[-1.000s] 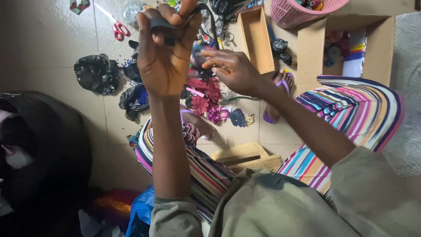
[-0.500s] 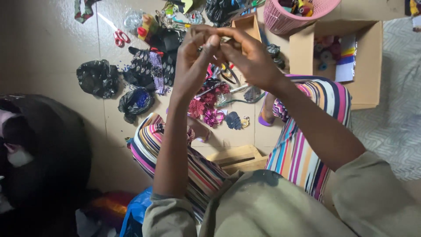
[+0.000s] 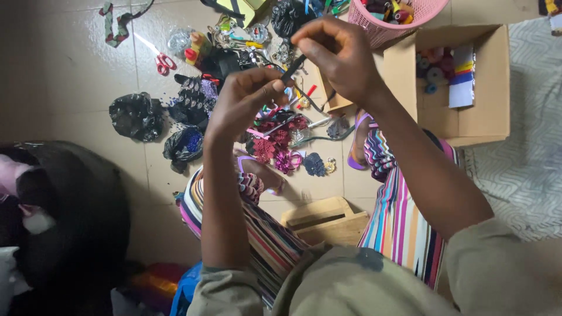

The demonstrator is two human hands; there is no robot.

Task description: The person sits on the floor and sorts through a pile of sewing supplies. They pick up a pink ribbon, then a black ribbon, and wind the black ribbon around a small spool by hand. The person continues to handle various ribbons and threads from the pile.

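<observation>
Above the tiled floor point(image 3: 88, 70), both raised hands share one thin black strap point(image 3: 293, 67). Right hand point(image 3: 342, 55): fingers curled, thumb and forefinger pressed together on the strap's upper end. Left hand point(image 3: 243, 102): fingers bunched, fingertips closed on the lower end. The strap's long axis runs diagonally, from lower left at the left hand to upper right at the right hand; a slack tail point(image 3: 313, 105) hangs below between the two hands. Neither hand is nearer than the other, since each already touches its own end; the right hand sits higher and farther from the body.

Beneath the hands, on the floor: red-handled scissors point(image 3: 161, 58), several crumpled black bags point(image 3: 137, 116), red, pink and blue decorative pieces point(image 3: 287, 152), and a small open wooden box point(image 3: 328, 219) between the striped-clad knees. A pink plastic basket point(image 3: 398, 23) of thread spools stands beside an open cardboard box point(image 3: 474, 111); both lie well apart from the strap, beyond the right hand.
</observation>
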